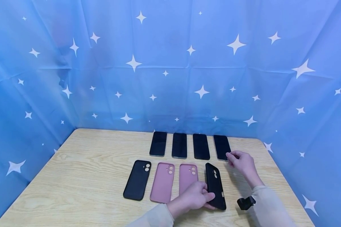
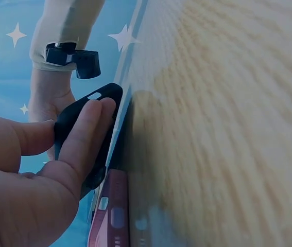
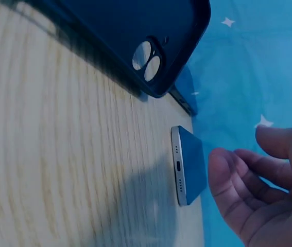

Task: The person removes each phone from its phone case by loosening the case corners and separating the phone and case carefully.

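My left hand grips a black phone case by its lower end, thumb on one side and fingers on the other. The case is tilted up on its side, its camera cutouts at the far end. In the right wrist view my right hand has its fingers loosely bent with nothing between them. It hovers just beside the near end of the rightmost phone, a gap showing between them. That phone lies screen up on the table.
Left of it, more dark phones lie in a row along the table's back edge. Two pink cases and another black case lie nearer on the wooden table. A starry blue curtain surrounds the table.
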Motion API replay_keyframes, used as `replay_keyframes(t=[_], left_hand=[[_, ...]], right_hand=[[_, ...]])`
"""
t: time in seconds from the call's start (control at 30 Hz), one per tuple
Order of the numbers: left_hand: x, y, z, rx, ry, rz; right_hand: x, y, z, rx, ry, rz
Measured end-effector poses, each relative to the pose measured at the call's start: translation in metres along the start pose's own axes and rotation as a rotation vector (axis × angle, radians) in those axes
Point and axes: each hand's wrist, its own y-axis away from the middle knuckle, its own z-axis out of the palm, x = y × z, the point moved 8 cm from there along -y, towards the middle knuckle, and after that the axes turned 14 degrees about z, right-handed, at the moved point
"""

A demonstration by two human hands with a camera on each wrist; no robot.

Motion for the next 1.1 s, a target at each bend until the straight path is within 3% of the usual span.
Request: replay_keyframes(t=[0.1,0.23,0.33,0.57,0.83,1.1], left_hand=[[0.0,0.001,-0.001,0.005,-0.054,-0.006],[0.003,0.002,-0.006,0.003,-0.256,-0.004],[0.005,0.002,-0.008,0.011,-0.339,0.007],[0.006,0.004,-0.009,0.067,-0.45,-0.017],[0.014,0.005,-0.008,0.071,-0.624,-0.017],[0.021,0.003,-0.013,0.076,-0.671,0.026]], right_hand=[[0.001,0.001,0.001,-0.004,-0.016,0.005],[0.001,0.001,0.002,-0.005,-0.033,0.009],[0.001,0.002,0.002,-0.007,-0.045,0.007],[0.002,0.003,0.004,-0.036,-0.076,0.022],[0.001,0.004,0.004,-0.036,-0.092,0.035],[0.0,0.008,0.005,-0.053,-0.105,0.039]])
